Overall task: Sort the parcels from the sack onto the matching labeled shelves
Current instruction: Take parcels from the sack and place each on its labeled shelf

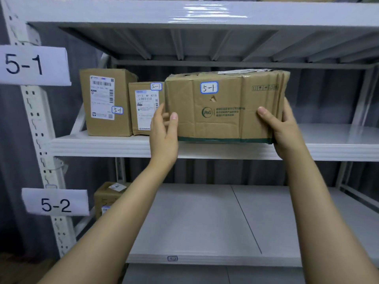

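Carton (223, 109) marked 5-1 at near edge of shelf (102, 145), right of two parcels (106, 103). Clamped endwise between left hand (164, 132) and right hand (286, 128); thumbs across front, fingers curled behind.

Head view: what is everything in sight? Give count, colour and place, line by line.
5-1 shelf: one, white, upper level.
5-2 shelf: one, pale grey, level below.
5-1 sign: one, white, left post, upper.
5-2 sign: one, white, left post, lower.
tall box: one, brown, tagged 5-1, left on 5-1 shelf.
small box: one, brown, tagged 5-1, right of tall box.
P&G box: one, brown, tagged 5-1, at 5-1 shelf's front edge.
low box: one, brown, left on 5-2 shelf, partly hidden.
left hand: holds P&G box's left end.
right hand: grips its right end.
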